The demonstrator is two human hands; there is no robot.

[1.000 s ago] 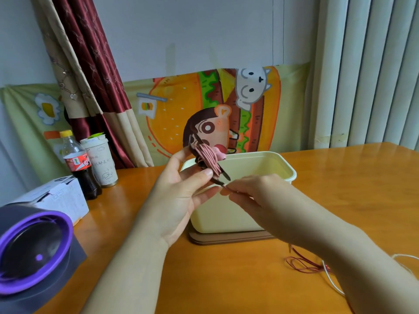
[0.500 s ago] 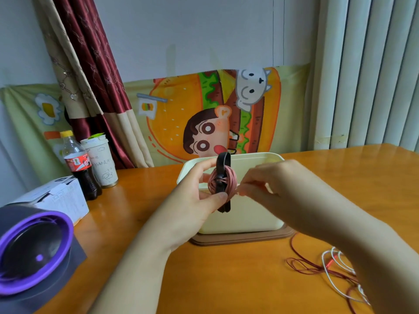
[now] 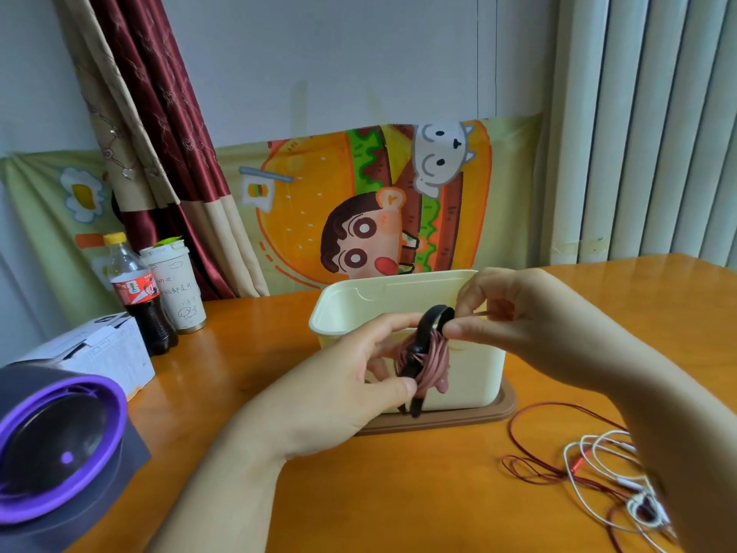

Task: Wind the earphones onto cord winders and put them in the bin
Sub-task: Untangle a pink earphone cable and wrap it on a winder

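A coil of pink earphone cord (image 3: 435,361) is wrapped on a black strap-like cord winder (image 3: 422,345). My left hand (image 3: 339,393) grips the coil and the winder's lower part in front of the cream bin (image 3: 359,309). My right hand (image 3: 514,325) pinches the winder's curved upper end between thumb and fingers. The bin stands on a brown base at the table's middle. Loose dark red earphones (image 3: 530,468) and white earphones (image 3: 598,457) lie tangled on the table at the right, partly hidden by my right forearm.
A purple-rimmed round device (image 3: 52,445) sits at the left front. Behind it are a white box (image 3: 99,353), a cola bottle (image 3: 137,297) and a paper cup (image 3: 177,289). A cartoon cloth hangs behind the orange wooden table (image 3: 399,492).
The hands lowered the pink coil from above the bin to its front. The black winder now stands across the coil, and my right hand shifted to its upper end, bending it over.
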